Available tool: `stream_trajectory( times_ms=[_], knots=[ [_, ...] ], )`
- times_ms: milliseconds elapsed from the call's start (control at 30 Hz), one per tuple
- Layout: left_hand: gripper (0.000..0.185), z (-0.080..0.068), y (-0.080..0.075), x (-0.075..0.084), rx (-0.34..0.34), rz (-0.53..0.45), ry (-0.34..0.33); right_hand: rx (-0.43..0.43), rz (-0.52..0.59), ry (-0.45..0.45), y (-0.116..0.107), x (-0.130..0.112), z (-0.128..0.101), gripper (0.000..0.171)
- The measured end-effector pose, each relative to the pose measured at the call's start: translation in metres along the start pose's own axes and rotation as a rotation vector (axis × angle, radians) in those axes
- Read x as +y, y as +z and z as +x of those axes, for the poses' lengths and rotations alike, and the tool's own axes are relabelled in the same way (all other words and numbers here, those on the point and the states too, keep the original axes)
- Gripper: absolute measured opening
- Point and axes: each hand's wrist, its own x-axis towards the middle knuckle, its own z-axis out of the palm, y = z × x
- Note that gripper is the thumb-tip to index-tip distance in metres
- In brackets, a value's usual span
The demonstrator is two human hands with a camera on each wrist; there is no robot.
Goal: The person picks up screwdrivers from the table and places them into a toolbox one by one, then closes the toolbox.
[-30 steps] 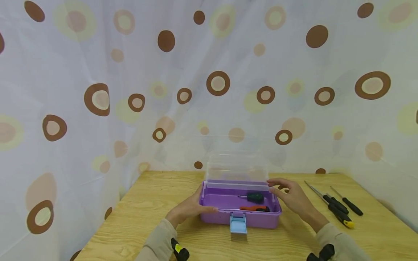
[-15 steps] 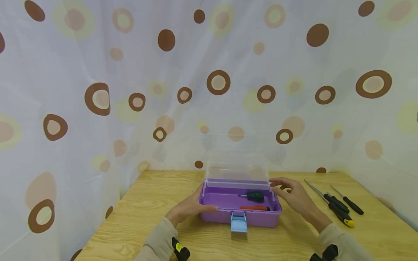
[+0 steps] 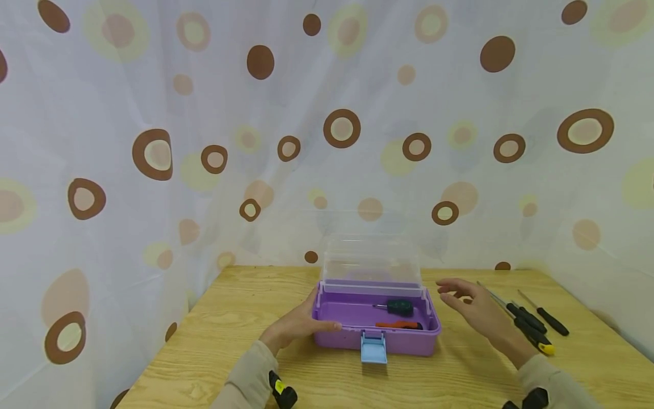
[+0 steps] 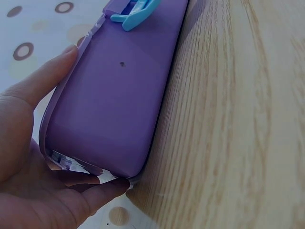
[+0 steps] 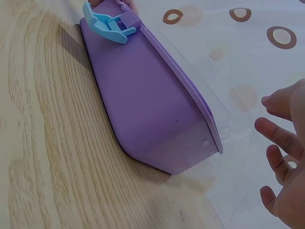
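A purple plastic toolbox (image 3: 352, 341) stands on the table with its clear lid (image 3: 373, 258) raised at the back and its light blue latch (image 3: 373, 347) hanging down in front. My left hand (image 3: 296, 326) grips the box's left end, thumb on the front rim and fingers against the side, as the left wrist view shows. Inside lie a stubby screwdriver with a dark green handle (image 3: 400, 307) and one with an orange-red handle (image 3: 398, 325). Right of the box, my right hand (image 3: 477, 307) hovers apart from it, fingers loosely bent and holding nothing.
On the wooden table (image 3: 204, 335), several screwdrivers lie to the right, among them a black-handled one (image 3: 552, 321) and one with a yellow-tipped black handle (image 3: 533, 336). A white sheet with brown circles (image 3: 286, 113) hangs behind and at the sides.
My right hand has come away from the box's back right corner and shifted right. The left hand has stayed on the box, which has not moved.
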Motion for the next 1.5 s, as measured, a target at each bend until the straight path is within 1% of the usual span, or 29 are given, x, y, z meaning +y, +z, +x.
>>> stream_trajectory(
  times_ms=[300, 467, 667, 900, 1067, 1200, 1500],
  knots=[
    [0.121, 0.0, 0.0, -0.001, -0.003, 0.005, 0.001, 0.031, -0.046, 0.01, -0.016, 0.01, -0.012, 0.038],
    [0.12, -0.002, -0.001, 0.001, -0.002, 0.009, 0.001, 0.03, -0.065, 0.029, -0.021, 0.014, -0.015, 0.039],
    [0.119, -0.002, -0.003, 0.003, -0.009, 0.006, 0.006, 0.034, -0.091, 0.056, -0.031, 0.019, -0.018, 0.043],
    [0.119, -0.002, -0.002, 0.002, -0.006, 0.018, 0.001, 0.092, -0.113, 0.052, -0.043, 0.033, -0.028, 0.042],
    [0.119, -0.001, 0.0, 0.001, -0.003, 0.016, -0.002, 0.08, -0.088, 0.069, -0.05, 0.039, -0.032, 0.045],
    [0.118, 0.0, 0.0, 0.0, -0.006, 0.012, -0.001, 0.086, -0.077, 0.088, -0.057, 0.043, -0.035, 0.048],
    [0.12, -0.001, 0.0, 0.001, -0.003, 0.019, -0.009, 0.174, -0.123, 0.088, -0.07, 0.057, -0.041, 0.044]
  ],
)
